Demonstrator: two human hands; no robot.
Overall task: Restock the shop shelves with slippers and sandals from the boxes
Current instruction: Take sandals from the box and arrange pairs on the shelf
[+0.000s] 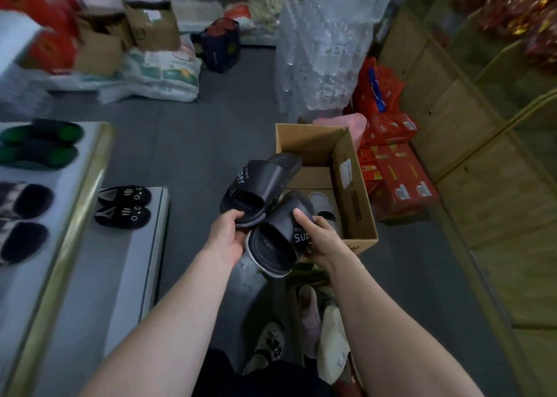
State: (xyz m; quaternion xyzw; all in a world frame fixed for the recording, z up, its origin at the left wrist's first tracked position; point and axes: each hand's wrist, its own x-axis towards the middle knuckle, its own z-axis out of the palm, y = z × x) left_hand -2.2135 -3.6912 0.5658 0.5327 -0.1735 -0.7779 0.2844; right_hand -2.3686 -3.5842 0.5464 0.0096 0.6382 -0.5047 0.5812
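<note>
Black slippers [261,182] are being gripped by the left hand [228,237] and right hand [324,236]; shelves [120,261] are seemingly being part-filled, box [352,191] unemptied.

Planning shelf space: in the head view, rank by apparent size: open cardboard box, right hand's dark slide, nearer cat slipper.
cardboard box
dark slide
cat slipper
The slide is nearer the camera, so its rank is unsure.

A shop: slippers [123,206] displayed on shelves [90,246], stacked stock cartons [404,182].
</note>
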